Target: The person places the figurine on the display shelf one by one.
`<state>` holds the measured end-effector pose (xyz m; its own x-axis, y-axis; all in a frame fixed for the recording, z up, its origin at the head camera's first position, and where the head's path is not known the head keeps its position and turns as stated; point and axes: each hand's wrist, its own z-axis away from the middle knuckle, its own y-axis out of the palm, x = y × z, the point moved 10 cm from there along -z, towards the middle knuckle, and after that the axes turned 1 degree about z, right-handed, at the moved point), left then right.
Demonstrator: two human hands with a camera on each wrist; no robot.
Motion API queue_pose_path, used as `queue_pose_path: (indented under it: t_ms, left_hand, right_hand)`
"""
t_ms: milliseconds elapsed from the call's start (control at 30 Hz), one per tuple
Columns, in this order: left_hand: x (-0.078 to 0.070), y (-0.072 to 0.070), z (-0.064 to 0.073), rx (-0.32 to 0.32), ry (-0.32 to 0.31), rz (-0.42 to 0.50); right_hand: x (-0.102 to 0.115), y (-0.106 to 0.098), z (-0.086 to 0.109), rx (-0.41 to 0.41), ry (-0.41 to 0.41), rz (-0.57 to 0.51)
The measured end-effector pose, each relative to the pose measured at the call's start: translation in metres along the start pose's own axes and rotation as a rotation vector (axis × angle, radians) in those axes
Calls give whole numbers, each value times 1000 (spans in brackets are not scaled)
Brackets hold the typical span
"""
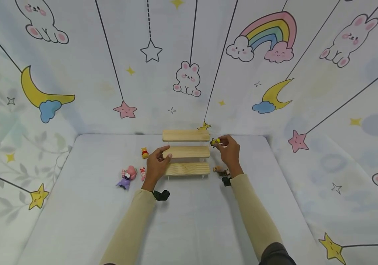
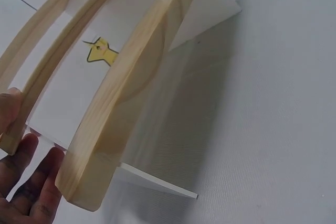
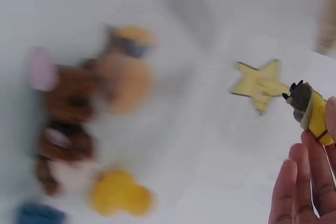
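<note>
A three-step shelf of pale wooden planks stands on the white table, with a top plank, a middle plank and a bottom plank. My left hand pinches the middle plank's left end, thumb above and fingers below, as the left wrist view shows. Beyond the shelf's right end, my right hand holds a small yellow figurine between thumb and fingers. In the right wrist view, this figurine has a dark grey head with small spikes.
Left of the shelf are a yellow figure in red, a small pink-and-white figure and a purple-and-pink figure. Brown figures stand to the right, blurred in the right wrist view. A patterned backdrop rises behind.
</note>
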<state>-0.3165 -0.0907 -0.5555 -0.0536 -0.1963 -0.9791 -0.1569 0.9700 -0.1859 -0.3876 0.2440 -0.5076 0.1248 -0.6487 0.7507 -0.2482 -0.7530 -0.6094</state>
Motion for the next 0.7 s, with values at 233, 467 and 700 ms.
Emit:
queue_pose_path:
  t_ms: [233, 467, 700]
  left_hand:
    - [3, 0, -2, 6, -12, 8]
    - [3, -2, -2, 10, -20, 21]
    - [3, -2, -1, 16, -19, 34]
  right_hand:
    - [37, -28, -15, -88, -49, -73]
    - [75, -31, -20, -64, -107, -119]
    - [112, -7, -15, 33, -210, -139]
